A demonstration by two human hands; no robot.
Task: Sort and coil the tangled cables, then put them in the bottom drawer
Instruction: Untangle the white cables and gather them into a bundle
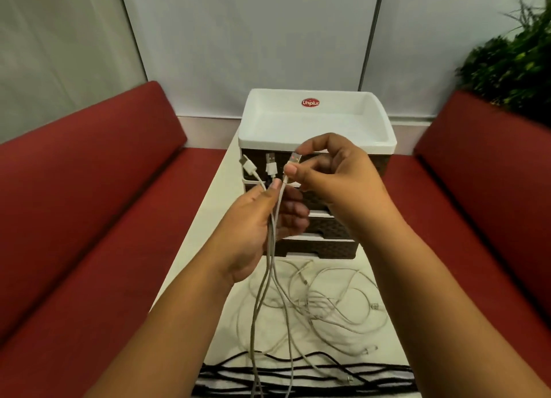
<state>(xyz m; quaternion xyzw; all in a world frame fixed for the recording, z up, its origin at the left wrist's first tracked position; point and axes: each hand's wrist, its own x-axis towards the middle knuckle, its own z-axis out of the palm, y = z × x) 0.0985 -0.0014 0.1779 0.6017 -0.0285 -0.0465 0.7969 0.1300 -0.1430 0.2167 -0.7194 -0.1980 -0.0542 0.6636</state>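
My left hand [256,219] grips a bunch of white cables [269,266] in front of the brown drawer unit [331,233]. Two USB plugs [259,166] stick up above its thumb. My right hand [334,177] pinches a third white USB plug [294,159] between thumb and forefinger, just right of the other two. The held cables hang down to a loose white tangle [325,305] on the white table [208,219]. Black cables [304,376] lie across the table's near edge. The bottom drawer [322,250] sits behind the tangle.
The drawer unit has a white tray top [316,123] with a red label. Red sofa cushions flank the table on the left [89,204] and right [483,195]. A green plant [512,61] stands at the back right.
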